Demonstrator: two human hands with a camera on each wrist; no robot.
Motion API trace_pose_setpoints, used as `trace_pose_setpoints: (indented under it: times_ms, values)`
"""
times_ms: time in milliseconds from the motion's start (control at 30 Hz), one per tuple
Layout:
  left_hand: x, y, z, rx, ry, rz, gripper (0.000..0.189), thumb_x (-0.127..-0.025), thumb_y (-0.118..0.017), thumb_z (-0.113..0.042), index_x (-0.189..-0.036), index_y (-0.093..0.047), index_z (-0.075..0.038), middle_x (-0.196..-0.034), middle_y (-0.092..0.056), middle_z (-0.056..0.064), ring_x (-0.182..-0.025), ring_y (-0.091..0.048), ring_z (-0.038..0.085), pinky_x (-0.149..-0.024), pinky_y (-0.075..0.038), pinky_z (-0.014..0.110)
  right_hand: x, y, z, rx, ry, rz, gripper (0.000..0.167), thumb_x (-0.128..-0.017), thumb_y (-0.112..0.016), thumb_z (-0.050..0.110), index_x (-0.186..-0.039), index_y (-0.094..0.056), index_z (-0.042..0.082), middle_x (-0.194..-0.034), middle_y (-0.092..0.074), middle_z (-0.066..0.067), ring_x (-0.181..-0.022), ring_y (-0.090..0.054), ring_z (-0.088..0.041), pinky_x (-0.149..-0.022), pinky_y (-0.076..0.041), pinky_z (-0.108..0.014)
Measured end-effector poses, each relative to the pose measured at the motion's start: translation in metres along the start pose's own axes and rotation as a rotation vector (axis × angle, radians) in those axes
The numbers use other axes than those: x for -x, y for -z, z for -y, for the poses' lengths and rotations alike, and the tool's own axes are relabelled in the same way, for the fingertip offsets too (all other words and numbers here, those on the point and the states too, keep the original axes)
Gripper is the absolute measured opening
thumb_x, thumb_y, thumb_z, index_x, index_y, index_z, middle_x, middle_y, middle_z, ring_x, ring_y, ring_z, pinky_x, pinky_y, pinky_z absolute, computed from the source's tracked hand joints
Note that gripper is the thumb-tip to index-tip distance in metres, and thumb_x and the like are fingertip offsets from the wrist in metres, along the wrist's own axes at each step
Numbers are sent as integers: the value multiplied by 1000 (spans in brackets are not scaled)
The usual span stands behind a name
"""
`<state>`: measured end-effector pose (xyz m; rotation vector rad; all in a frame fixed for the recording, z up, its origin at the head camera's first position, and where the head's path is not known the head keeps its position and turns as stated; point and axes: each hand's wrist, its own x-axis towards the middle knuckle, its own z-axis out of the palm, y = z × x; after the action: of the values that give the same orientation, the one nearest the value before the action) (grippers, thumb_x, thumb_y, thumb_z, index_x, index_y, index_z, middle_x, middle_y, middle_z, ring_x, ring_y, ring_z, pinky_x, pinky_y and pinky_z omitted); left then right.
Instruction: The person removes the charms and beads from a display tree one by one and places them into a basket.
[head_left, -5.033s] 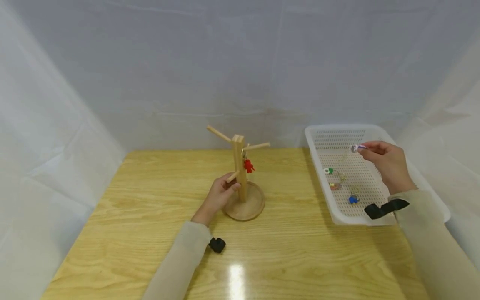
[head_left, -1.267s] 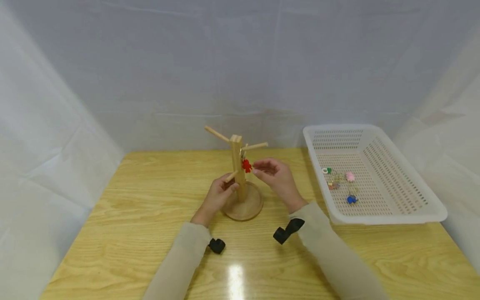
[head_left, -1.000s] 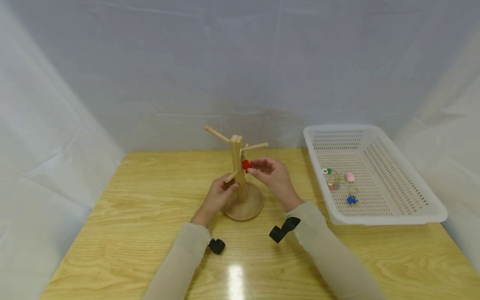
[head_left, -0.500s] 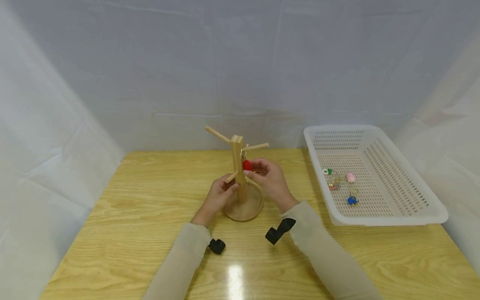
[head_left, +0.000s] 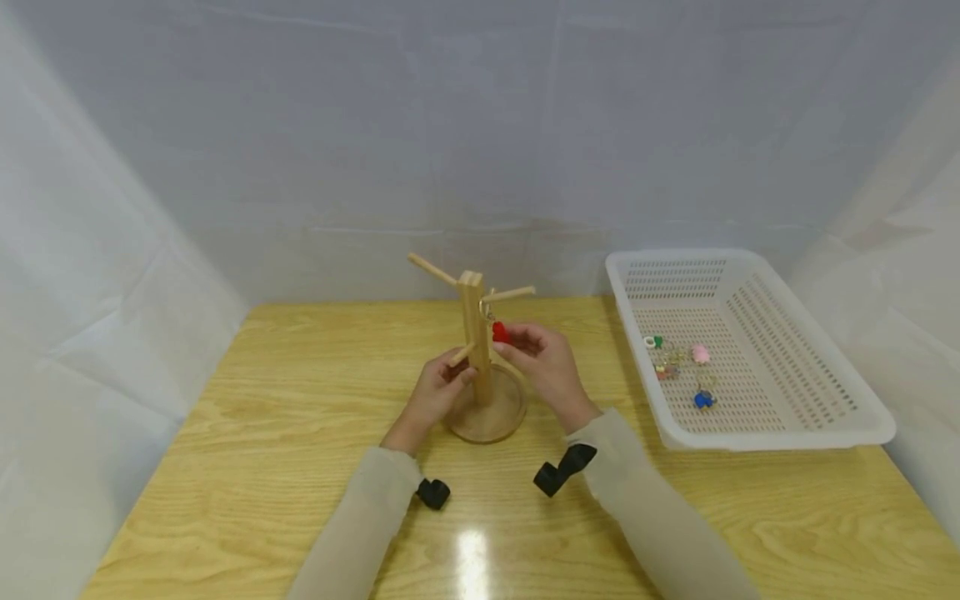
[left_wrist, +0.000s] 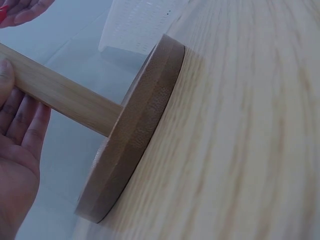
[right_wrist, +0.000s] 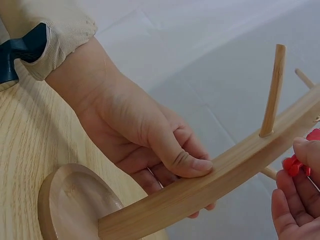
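Observation:
A wooden stand with pegs [head_left: 475, 312] rises from a round base [head_left: 489, 427] on the table. My left hand [head_left: 435, 390] grips its post below the middle, thumb on one face and fingers behind, as the right wrist view shows. From the right-hand peg [head_left: 512, 294] hangs a keychain by its metal ring [head_left: 485, 311]. Its red charm [head_left: 499, 332] is pinched between thumb and fingers of my right hand [head_left: 551, 371], held a little out from the post. Those fingers cover part of the charm. The left wrist view shows the base [left_wrist: 132, 130] flat on the tabletop.
To the right stands a white perforated basket [head_left: 780, 439]. Inside lie several keychains, among them a pink charm [head_left: 700, 354], a blue charm [head_left: 703, 400] and a green charm [head_left: 657, 342]. White sheeting [head_left: 480, 150] surrounds the wooden table [head_left: 300, 375] at the back and sides.
My right hand has come from the basket, where it held a small whitish-purple piece, to the red charm. It pinches the charm and has drawn it slightly right. The left hand stays.

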<state>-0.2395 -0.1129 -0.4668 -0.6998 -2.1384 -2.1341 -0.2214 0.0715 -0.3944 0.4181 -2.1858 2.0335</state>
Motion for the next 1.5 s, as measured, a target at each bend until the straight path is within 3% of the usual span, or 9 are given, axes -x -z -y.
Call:
trace_pose_setpoints:
  times_ms: [333,833,1033,1300,1500]
  values:
    - [0,0,-1,-37,39,-15,28,-91,-52,8,-117,-51,19,-111,-56,34,-93,-58,0,-82,-50,16,6,8,7,-11,13,-27,24,-85,-69,6,-104,-65,-8,-95,-67,-19,-77,-62,-7,-70,-53,-18]
    - [0,1,-1,-23,33,-11,30,-92,-52,8,-119,-50,20,-109,-57,30,-91,-58,-1,-81,-50,15,10,15,24,-30,64,-70,20,-85,-69,3,-100,-65,-9,-93,-68,-15,-77,-62,-8,-67,-52,-20]
    - [0,1,0,-38,40,-10,29,-91,-53,7,-118,-51,18,-103,-60,24,-88,-58,1,-79,-51,16,11,22,28,-3,79,-102,20,-84,-70,4,-100,-65,-8,-89,-69,-5,-76,-62,-7,-66,-52,-19]
    - [0,2,-1,-59,47,-13,30,-91,-53,8,-119,-51,18,-109,-58,34,-91,-58,-1,-81,-51,16,14,32,30,-20,96,-126,20,-84,-68,-1,-101,-64,-11,-85,-67,11,-75,-60,-5,-66,-51,-17]
    - [0,2,-1,-57,35,-2,31,-91,-53,7,-120,-50,18,-112,-56,35,-92,-58,-2,-82,-51,16,16,38,34,-52,99,-139,20,-85,-66,-3,-101,-61,-13,-84,-66,14,-76,-60,-5,-67,-50,-16]
